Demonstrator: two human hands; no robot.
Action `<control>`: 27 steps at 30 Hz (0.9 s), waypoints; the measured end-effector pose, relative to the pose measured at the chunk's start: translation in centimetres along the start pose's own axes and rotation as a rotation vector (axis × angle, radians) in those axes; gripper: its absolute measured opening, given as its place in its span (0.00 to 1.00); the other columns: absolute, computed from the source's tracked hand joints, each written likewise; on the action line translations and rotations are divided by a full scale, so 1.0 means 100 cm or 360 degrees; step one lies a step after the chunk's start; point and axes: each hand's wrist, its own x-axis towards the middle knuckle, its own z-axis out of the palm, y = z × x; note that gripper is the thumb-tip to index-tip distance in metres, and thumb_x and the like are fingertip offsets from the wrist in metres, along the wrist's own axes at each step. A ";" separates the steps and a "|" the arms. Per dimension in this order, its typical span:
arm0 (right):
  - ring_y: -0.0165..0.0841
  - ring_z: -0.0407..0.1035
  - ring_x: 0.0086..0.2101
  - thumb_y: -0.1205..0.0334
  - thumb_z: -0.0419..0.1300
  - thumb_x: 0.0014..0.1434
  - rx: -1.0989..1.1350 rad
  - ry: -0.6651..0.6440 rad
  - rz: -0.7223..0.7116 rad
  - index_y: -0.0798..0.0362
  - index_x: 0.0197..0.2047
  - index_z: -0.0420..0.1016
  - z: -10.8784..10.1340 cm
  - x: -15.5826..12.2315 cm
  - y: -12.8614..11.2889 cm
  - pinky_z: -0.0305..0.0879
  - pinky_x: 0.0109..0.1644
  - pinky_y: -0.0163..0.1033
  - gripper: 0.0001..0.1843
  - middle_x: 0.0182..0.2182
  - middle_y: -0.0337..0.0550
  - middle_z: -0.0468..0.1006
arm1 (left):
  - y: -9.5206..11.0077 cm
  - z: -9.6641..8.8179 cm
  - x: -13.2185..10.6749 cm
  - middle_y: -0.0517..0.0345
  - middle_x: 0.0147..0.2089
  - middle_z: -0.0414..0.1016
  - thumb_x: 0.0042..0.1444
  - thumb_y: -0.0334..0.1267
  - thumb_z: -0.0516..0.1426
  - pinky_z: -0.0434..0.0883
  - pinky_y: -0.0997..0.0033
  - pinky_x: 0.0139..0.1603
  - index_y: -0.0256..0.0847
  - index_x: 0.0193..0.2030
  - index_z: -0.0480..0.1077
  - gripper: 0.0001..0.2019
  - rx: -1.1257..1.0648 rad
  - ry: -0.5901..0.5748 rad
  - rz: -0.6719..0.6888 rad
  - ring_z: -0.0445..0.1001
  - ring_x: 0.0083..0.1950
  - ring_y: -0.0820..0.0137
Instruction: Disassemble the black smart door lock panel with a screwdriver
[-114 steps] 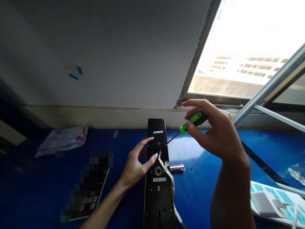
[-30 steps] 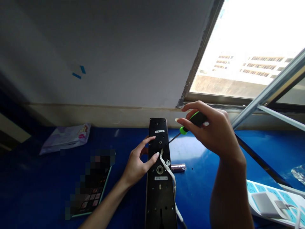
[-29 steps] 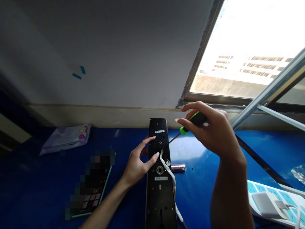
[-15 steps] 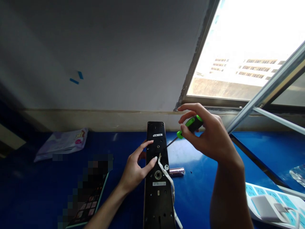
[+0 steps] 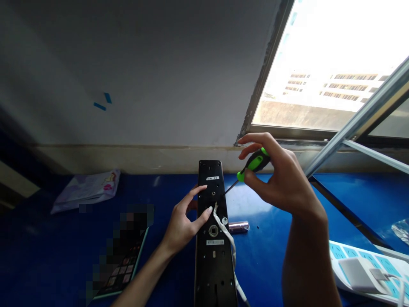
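Observation:
A long black panel [image 5: 214, 266], with a square socket and small holes in its face, lies lengthwise on the blue table. My left hand [image 5: 183, 219] grips its left side, thumb and a fingertip resting on the face. In my right hand [image 5: 276, 175] is a green and black screwdriver [image 5: 255, 163], tilted, its handle between thumb and fingers. The shaft slants down left to the panel's right edge; whether the tip sits in a screw I cannot tell. A white-wrapped cable [image 5: 228, 236] comes out of the panel near my left thumb and runs down its right side.
Beside the panel lies a shiny pinkish cylinder [image 5: 239, 227]. A white power strip [image 5: 361, 266] with a plugged-in charger is at the lower right. Metal bars [image 5: 338, 140] cross the right side before the window. A purple-white packet [image 5: 86, 192] and a partly blurred device [image 5: 123, 273] lie left.
The view has shifted slightly, so the panel and table appear a little higher and to the right. Both hands keep their holds, and the screwdriver handle looks marginally turned.

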 end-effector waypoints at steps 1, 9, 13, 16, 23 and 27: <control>0.30 0.76 0.34 0.69 0.64 0.60 -0.0002 0.0004 0.0011 0.52 0.60 0.72 0.000 0.000 0.000 0.73 0.39 0.35 0.25 0.41 0.40 0.81 | -0.001 0.000 0.000 0.52 0.64 0.80 0.61 0.44 0.64 0.81 0.60 0.55 0.46 0.65 0.71 0.26 0.0003 0.0003 -0.0002 0.85 0.54 0.58; 0.29 0.75 0.32 0.65 0.64 0.65 0.0077 0.0004 0.0039 0.50 0.56 0.74 0.002 0.001 0.002 0.72 0.38 0.34 0.16 0.36 0.36 0.81 | 0.000 0.000 0.000 0.51 0.63 0.80 0.61 0.45 0.64 0.81 0.60 0.55 0.46 0.66 0.71 0.26 -0.0004 -0.0002 -0.0010 0.85 0.54 0.58; 0.30 0.76 0.33 0.67 0.64 0.61 0.0097 -0.0045 0.0043 0.51 0.58 0.72 0.000 0.001 0.000 0.71 0.36 0.35 0.22 0.38 0.39 0.81 | 0.002 0.000 0.000 0.52 0.63 0.80 0.61 0.45 0.64 0.82 0.61 0.54 0.47 0.65 0.71 0.26 -0.0009 -0.0002 -0.0014 0.85 0.54 0.58; 0.30 0.73 0.29 0.60 0.66 0.65 0.0015 -0.0002 0.0099 0.51 0.53 0.76 0.001 0.000 0.003 0.68 0.33 0.35 0.14 0.33 0.37 0.80 | 0.003 -0.001 0.001 0.51 0.64 0.80 0.61 0.45 0.64 0.82 0.61 0.53 0.46 0.65 0.70 0.26 -0.0013 -0.0015 0.0001 0.85 0.53 0.59; 0.32 0.76 0.36 0.69 0.61 0.62 0.0169 -0.0134 0.0051 0.51 0.59 0.72 -0.004 -0.002 0.000 0.73 0.41 0.37 0.22 0.39 0.41 0.81 | 0.002 -0.002 0.001 0.47 0.63 0.81 0.62 0.45 0.63 0.82 0.57 0.55 0.45 0.67 0.69 0.26 0.0057 -0.0032 0.0056 0.85 0.53 0.58; 0.33 0.76 0.36 0.70 0.61 0.61 0.0148 -0.0157 0.0014 0.51 0.58 0.72 -0.009 -0.004 -0.003 0.73 0.42 0.39 0.21 0.39 0.41 0.81 | 0.004 -0.004 0.001 0.48 0.62 0.81 0.64 0.45 0.63 0.82 0.56 0.55 0.46 0.67 0.68 0.26 0.0078 -0.0064 0.0075 0.86 0.53 0.58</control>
